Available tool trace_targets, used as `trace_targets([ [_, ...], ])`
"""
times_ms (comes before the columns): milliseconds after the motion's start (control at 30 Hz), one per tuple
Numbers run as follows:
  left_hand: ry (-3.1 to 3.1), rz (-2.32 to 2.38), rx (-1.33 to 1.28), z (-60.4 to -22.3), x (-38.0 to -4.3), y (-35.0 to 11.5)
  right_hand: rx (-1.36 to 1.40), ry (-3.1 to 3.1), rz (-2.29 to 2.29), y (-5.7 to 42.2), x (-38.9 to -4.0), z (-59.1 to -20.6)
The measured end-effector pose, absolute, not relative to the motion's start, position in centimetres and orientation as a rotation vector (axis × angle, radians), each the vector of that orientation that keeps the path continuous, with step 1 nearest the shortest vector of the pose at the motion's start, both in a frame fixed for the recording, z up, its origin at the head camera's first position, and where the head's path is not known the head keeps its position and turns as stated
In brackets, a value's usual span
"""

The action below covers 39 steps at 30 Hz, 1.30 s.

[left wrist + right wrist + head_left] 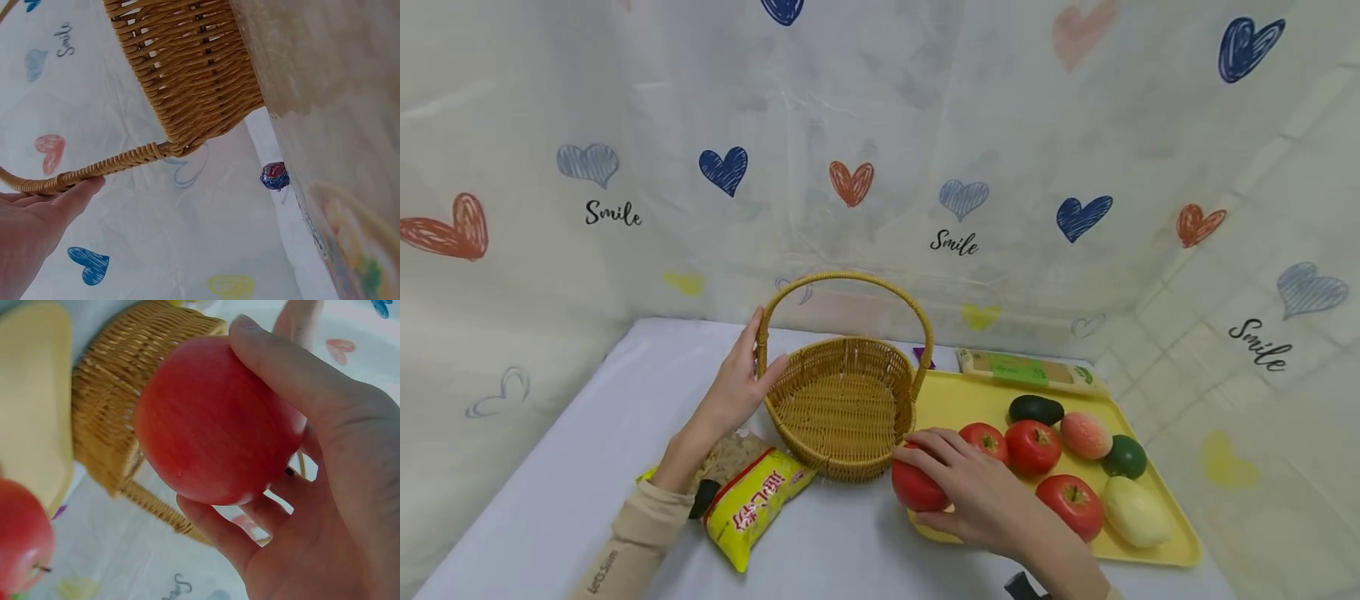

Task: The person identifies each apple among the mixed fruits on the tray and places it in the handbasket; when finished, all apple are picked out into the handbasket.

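Observation:
A wicker basket (842,408) with a tall arched handle stands mid-table, its inside bare woven wicker. My left hand (741,375) holds the left side of the handle, thumb toward the basket; in the left wrist view, fingers (75,197) lie against the wrapped handle (119,164). In my right hand (973,492) is a red apple (215,422), gripped between thumb and fingers just right of the basket's front rim. More red apples (1032,447) lie beside that hand on a yellow tray (1180,546).
The tray also bears a dark green avocado (1036,409), a pink peach-like fruit (1086,435), a round green fruit (1124,457) and a pale yellow fruit (1137,511). Behind it lies a long green-labelled package (1030,370). A yellow snack bag (756,504) lies by my left forearm.

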<state>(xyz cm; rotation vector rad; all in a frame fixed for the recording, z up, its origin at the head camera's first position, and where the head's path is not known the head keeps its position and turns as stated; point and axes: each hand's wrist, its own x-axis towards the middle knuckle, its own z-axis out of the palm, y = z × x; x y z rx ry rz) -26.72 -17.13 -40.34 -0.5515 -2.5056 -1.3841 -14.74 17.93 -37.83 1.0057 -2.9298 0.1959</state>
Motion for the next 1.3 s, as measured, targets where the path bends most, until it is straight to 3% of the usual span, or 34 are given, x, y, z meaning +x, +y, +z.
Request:
trace_targets([
  [333,-2.498,-1.384,-0.531,-40.6,-26.6,-17.6,1.144,-2.79,0.198,12.6,-20.5,-37.6],
  [833,-2.505,-1.387,-0.503,-40.9,-26.5,-17.9,1.286,-2.9,-0.178,3.1,-27.2,-38.1],
  [1300,-2.518,-1.366,-0.544,-40.4,-26.4,-16.8,1.226,-2.998,-0.419,0.9,-30.1,-40.0],
])
